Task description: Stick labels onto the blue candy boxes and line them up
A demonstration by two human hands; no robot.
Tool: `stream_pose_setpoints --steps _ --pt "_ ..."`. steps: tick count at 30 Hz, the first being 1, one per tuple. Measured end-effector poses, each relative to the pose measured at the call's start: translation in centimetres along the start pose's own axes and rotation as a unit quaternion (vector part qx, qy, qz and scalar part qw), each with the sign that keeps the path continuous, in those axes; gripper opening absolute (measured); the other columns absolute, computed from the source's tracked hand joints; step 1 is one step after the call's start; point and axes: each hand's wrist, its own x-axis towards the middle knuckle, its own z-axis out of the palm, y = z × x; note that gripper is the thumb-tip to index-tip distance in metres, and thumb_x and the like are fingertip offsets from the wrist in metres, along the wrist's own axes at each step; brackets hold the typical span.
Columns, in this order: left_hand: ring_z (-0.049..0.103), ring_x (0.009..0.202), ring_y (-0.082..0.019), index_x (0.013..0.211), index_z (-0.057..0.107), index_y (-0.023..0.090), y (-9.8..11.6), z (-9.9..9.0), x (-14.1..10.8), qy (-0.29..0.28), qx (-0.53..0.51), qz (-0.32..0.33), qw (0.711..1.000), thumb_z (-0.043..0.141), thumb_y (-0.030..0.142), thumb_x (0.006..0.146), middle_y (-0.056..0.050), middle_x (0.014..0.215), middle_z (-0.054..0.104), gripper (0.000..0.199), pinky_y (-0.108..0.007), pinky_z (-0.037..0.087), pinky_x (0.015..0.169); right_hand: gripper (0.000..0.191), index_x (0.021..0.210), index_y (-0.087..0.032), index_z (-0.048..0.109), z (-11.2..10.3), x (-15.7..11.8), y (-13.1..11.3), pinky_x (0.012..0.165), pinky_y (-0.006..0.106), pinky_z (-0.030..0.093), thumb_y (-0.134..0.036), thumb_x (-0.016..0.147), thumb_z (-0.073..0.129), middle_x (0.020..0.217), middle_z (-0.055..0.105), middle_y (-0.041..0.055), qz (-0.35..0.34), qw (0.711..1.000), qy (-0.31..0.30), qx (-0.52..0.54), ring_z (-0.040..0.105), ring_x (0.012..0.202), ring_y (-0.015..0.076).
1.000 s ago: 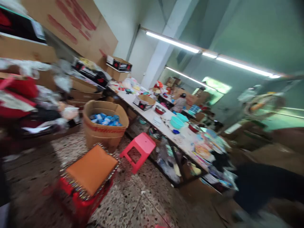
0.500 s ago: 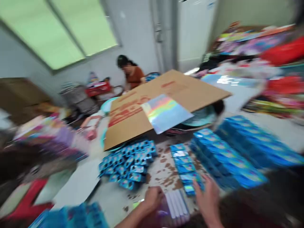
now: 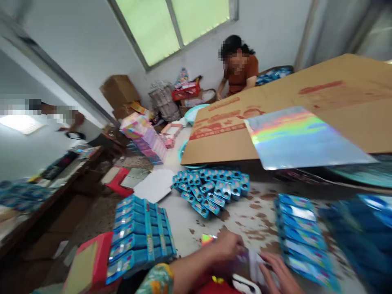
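My left hand (image 3: 229, 245) is closed, fingers curled down at the upper left of a clear, purplish plastic packet (image 3: 245, 263) with white strips in it. Blur hides its fingertips. My right hand (image 3: 277, 271) lies at the packet's right side, fingers stretched out and touching it. A white oval piece (image 3: 245, 283) and red material (image 3: 214, 288) show below the packet. Just beyond my left hand lies a small shiny rainbow piece (image 3: 208, 239). To the right of my right hand runs a row of blue boxes (image 3: 301, 232).
Several small blue boxes (image 3: 211, 190) lie heaped ahead. Stacked blue boxes (image 3: 139, 232) stand left, more (image 3: 358, 237) at right. A cardboard sheet (image 3: 220, 149) bearing a holographic sheet (image 3: 303, 139) overhangs the table. A seated person (image 3: 241, 69) works beyond; another person (image 3: 61, 114) is far left.
The view has swung left, bringing the left-hand box stack and a second person into sight. My right hand has come from the row of blue boxes to the packet.
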Motion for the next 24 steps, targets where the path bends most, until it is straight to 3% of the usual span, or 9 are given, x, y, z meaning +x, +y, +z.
stream_pose_setpoints --steps 5,11,19,24 --pt "0.05 0.067 -0.017 0.08 0.063 0.015 -1.0 0.5 1.6 -0.011 -0.03 0.051 0.998 0.044 0.025 0.082 -0.007 0.072 0.057 0.021 -0.032 0.037 0.066 0.034 0.119 -0.016 0.054 -0.9 -1.4 -1.0 0.093 0.036 0.051 -0.026 0.092 0.035 0.117 0.057 0.0125 0.065 0.99 -0.068 -0.104 0.055 0.111 0.019" --pt "0.042 0.062 -0.014 0.07 0.054 0.017 -1.8 0.9 2.7 -0.021 -0.027 0.093 0.995 0.041 0.028 0.086 -0.003 0.065 0.052 0.023 -0.028 0.027 0.058 0.045 0.135 -0.015 0.04 0.0 -1.1 -1.8 0.088 0.038 0.051 -0.02 0.09 0.039 0.112 0.052 0.0138 0.129 0.963 -0.124 -0.203 0.052 0.105 0.0217" --pt "0.045 0.064 -0.012 0.076 0.059 0.015 -2.5 1.3 4.0 -0.008 -0.025 0.076 0.997 0.041 0.028 0.086 -0.002 0.067 0.056 0.024 -0.023 0.027 0.059 0.055 0.136 -0.023 0.04 1.7 0.4 -1.6 0.092 0.039 0.047 -0.02 0.084 0.055 0.122 0.05 0.0108 0.071 0.937 -0.222 -0.259 0.047 0.108 0.0239" --pt "0.048 0.065 -0.012 0.09 0.055 0.016 -2.7 1.8 4.4 0.015 -0.031 0.06 0.998 0.045 0.023 0.083 0.0 0.07 0.057 0.014 -0.021 0.028 0.058 0.047 0.126 -0.024 0.049 1.2 -0.2 -1.2 0.085 0.036 0.047 -0.017 0.081 0.059 0.122 0.053 0.0074 0.026 0.939 -0.234 -0.249 0.049 0.105 0.0227"
